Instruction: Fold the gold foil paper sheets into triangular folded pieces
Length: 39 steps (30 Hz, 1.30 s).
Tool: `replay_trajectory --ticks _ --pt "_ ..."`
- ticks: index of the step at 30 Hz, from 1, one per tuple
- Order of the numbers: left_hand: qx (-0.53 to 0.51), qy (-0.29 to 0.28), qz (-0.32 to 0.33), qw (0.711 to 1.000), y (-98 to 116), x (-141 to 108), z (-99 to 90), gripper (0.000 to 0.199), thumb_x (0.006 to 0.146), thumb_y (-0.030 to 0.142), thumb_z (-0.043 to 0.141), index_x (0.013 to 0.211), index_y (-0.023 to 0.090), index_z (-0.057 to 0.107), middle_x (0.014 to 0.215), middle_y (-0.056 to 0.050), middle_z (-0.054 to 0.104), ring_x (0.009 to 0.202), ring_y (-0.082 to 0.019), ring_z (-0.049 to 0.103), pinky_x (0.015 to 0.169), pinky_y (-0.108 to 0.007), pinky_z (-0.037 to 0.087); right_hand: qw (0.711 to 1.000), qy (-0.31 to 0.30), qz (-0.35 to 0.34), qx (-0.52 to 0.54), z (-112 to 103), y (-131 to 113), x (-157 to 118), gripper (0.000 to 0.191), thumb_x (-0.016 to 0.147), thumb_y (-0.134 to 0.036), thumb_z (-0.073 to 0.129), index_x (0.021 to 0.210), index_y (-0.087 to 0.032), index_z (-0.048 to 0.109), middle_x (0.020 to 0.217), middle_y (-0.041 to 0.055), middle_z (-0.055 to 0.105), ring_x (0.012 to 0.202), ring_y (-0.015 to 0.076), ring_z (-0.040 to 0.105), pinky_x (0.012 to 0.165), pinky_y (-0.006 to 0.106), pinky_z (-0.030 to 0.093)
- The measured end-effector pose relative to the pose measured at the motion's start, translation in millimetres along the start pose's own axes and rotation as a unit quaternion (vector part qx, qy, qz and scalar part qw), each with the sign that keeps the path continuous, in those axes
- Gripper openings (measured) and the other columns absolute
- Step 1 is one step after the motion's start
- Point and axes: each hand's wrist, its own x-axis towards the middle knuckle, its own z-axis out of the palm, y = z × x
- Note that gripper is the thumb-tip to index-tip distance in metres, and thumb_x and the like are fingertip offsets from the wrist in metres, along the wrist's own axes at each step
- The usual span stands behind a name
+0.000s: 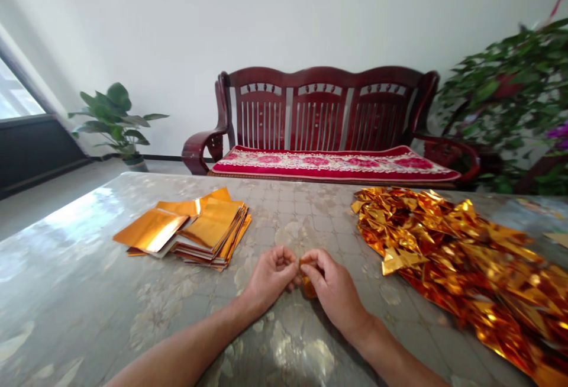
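We're holding one small bit of foil [309, 289] btwn our two hands, right in front of us, low in the mid. of the view. It's sitting nearer the R hand [336, 292], tucked under its fingers, and it's poking out on the side that's facing the L hand [271, 273]. Its long way looks like it's running up and down the view, i.e. away from us and back, not side to side, but our fingers are hiding a lot, so we can't tell for sure.

Our R hand is pinching the foil w/ thumb and pointer, and it's leaning in from the R w/ its back facing up. Our L hand is coming in from the L, thumb and pointer tips meeting just beside the foil's top end. We can't tell if those tips are gripping it or just touching. Its other fingers are curling in. Both arms are reaching fwd and in, making a point like a tent, and both hands are sitting low, close to the shiny surface [89, 328].

The flat stack [213, 226] is lying past our L hand, a bit messy. The big gold heap [444, 245] is lying off to our R, spreading back toward us.
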Motion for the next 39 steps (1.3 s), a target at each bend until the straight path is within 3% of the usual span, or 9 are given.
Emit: replay_trajectory --ticks 5,9,16,22,28,34,39 --pt "0.041 -0.016 0.037 0.998 1.8 -2.1 -3.8 0.031 0.076 0.045 0.068 0.07 0.017 0.057 0.06 0.001 0.064 0.051 -0.009 0.055 0.053 -0.019 0.043 1.0 -0.022 0.01 0.017 -4.3 -1.7 2.7 0.018 0.09 -0.034 0.051 0.079 -0.022 0.059 0.067 -0.0024 0.061 0.062 0.0138 0.056 0.056 0.024 0.04" --pt "0.009 -0.078 0.035 0.996 2.2 -1.5 -7.6 0.046 0.087 0.057 0.052 0.071 0.015 0.063 0.066 -0.002 0.066 0.058 -0.011 0.059 0.06 -0.022 0.048 0.994 -0.06 0.034 0.081 -6.4 -0.4 3.5 0.022 0.093 -0.038 0.048 0.079 -0.022 0.056 0.056 -0.0066 0.051 0.05 0.0114 0.048 0.051 0.023 0.037" --pt "-0.039 -0.074 0.002 0.996 -2.2 1.5 -7.4 0.05 0.071 0.063 0.073 0.072 0.016 0.057 0.062 -0.002 0.067 0.051 -0.01 0.058 0.053 -0.021 0.046 0.994 -0.07 0.031 0.077 -5.9 0.5 4.3 0.02 0.093 -0.035 0.048 0.079 -0.022 0.056 0.057 -0.0072 0.051 0.051 0.0106 0.048 0.051 0.022 0.036" --pt "-0.075 -0.076 -0.006 0.994 -4.7 2.8 -6.9 0.052 0.064 0.059 0.081 0.074 0.016 0.054 0.059 0.0 0.066 0.047 -0.009 0.056 0.05 -0.019 0.044 0.998 -0.059 -0.019 -0.007 -7.9 -0.9 2.2 0.018 0.095 -0.032 0.048 0.082 -0.022 0.058 0.07 -0.0039 0.061 0.066 0.0124 0.056 0.061 0.023 0.039" --pt "-0.054 -0.063 -0.012 0.996 -5.7 1.7 -4.7 0.048 0.063 0.055 0.082 0.074 0.016 0.056 0.059 0.0 0.065 0.047 -0.009 0.054 0.049 -0.019 0.043 0.985 -0.038 -0.114 -0.124 -14.0 -5.6 0.8 0.016 0.096 -0.021 0.047 0.084 -0.022 0.059 0.081 0.0003 0.065 0.079 0.0162 0.059 0.071 0.026 0.04" --pt "0.004 -0.023 0.026 0.999 -7.4 -1.6 -1.5 0.034 0.066 0.041 0.08 0.071 0.014 0.06 0.056 0.004 0.057 0.049 -0.006 0.046 0.048 -0.017 0.036 0.964 -0.027 -0.188 -0.185 -16.3 -11.5 -1.7 0.014 0.097 -0.019 0.049 0.091 -0.022 0.061 0.083 0.0017 0.065 0.081 0.0179 0.059 0.072 0.027 0.04" --pt "0.014 0.002 0.064 0.998 -1.9 -4.7 -4.6 0.029 0.071 0.037 0.076 0.066 0.015 0.057 0.054 0.004 0.055 0.049 -0.007 0.044 0.049 -0.018 0.034 0.961 0.004 -0.19 -0.199 -15.2 -11.5 -1.5 0.009 0.097 -0.021 0.052 0.096 -0.022 0.061 0.086 0.002 0.067 0.082 0.0185 0.061 0.074 0.029 0.042"
